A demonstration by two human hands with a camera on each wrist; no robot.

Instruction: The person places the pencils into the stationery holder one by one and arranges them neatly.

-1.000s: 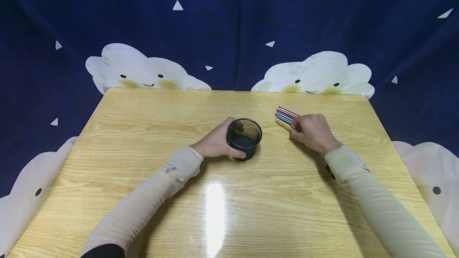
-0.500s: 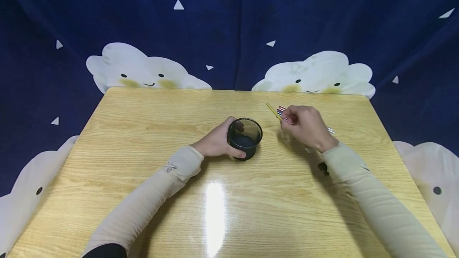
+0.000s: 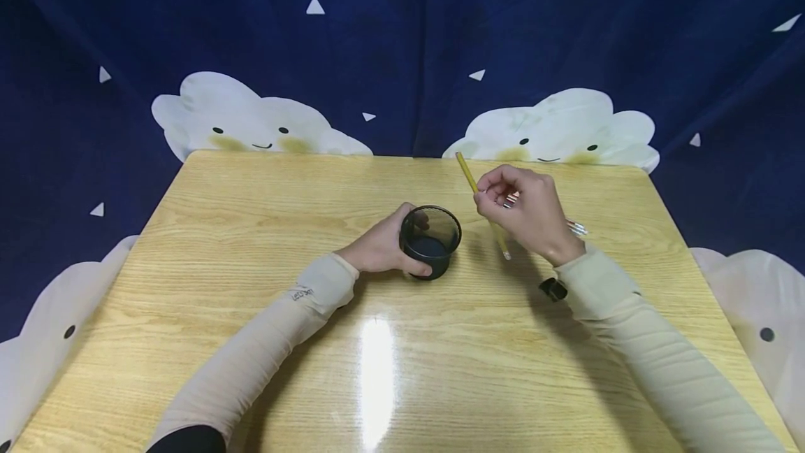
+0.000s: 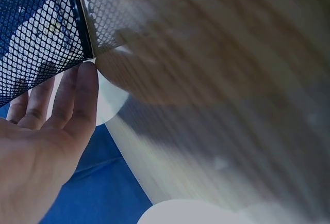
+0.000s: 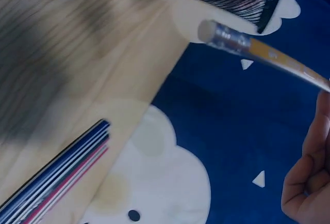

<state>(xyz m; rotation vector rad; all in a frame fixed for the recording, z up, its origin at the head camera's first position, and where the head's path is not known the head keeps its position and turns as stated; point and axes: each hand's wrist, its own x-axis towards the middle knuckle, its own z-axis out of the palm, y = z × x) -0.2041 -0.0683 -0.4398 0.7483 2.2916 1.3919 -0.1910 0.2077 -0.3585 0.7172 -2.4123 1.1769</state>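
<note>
Black mesh pen cup [image 3: 430, 250] stands upright on the table, its inside bare as seen from above. My left hand [image 3: 383, 247] grips it from the left, thumb in front and fingers round the back; the left wrist view shows those fingers [image 4: 82, 97] against the mesh [image 4: 41, 33]. Between thumb and fingers my right hand [image 3: 528, 212] pinches a yellow pencil [image 3: 466, 172], raised and slanted, its eraser end low. In the right wrist view that eraser end [image 5: 221, 35] is close to the camera. Several striped pencils [image 3: 575, 227] lie on the table, partly hidden behind the right hand.
The wooden table [image 3: 270, 208] runs back to a dark blue curtain [image 3: 390, 40] with cloud shapes. Striped pencils [image 5: 56, 175] lie side by side in the right wrist view. A bright glare patch [image 3: 377, 383] marks the table front.
My right hand has lifted the yellow pencil from the bundle and moved up and left, tilting it steeper. The left hand and the cup have stayed in place.
</note>
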